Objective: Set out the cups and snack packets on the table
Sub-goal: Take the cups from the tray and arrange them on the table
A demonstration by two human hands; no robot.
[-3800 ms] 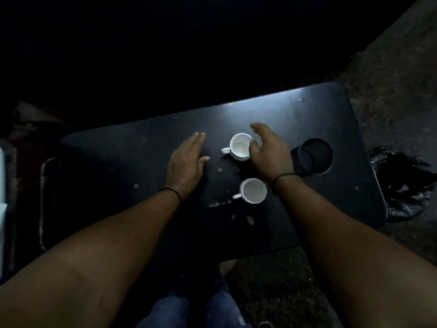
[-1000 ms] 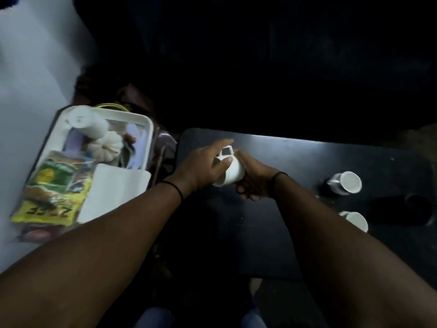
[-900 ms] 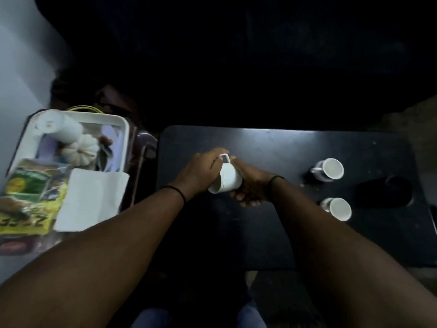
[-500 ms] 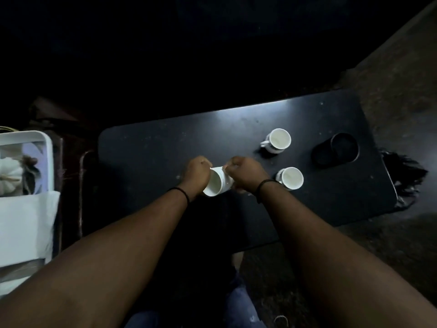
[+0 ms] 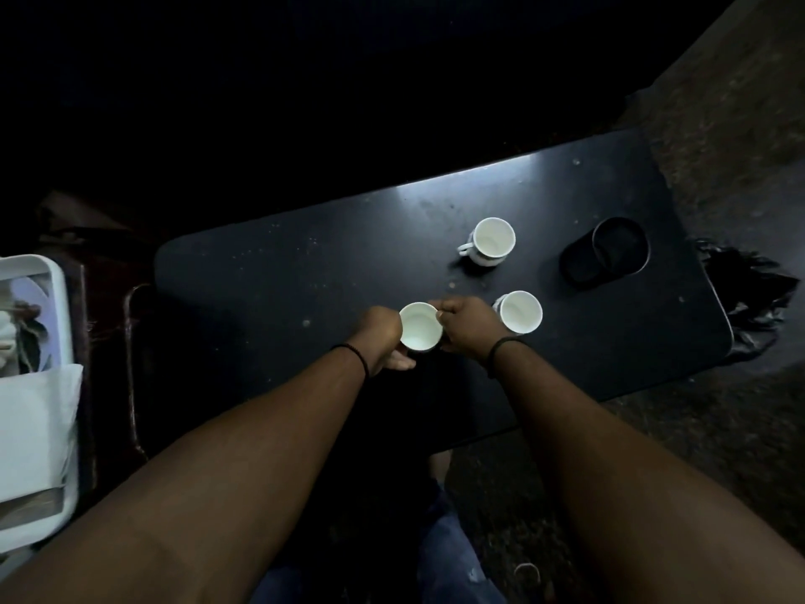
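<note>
I see a black table (image 5: 331,272) with a smooth, faintly glossy top that catches a pale sheen along its far edge and shows light specks. On it, three white cups (image 5: 494,242) (image 5: 520,311) (image 5: 420,326) look like glazed ceramic, smooth and shiny. Left of the table, a white tray (image 5: 59,298) looks like plastic, with a matt white paper sheet (image 5: 35,425) in it. Right of the table lies crinkled, glossy black plastic (image 5: 758,294).
</note>
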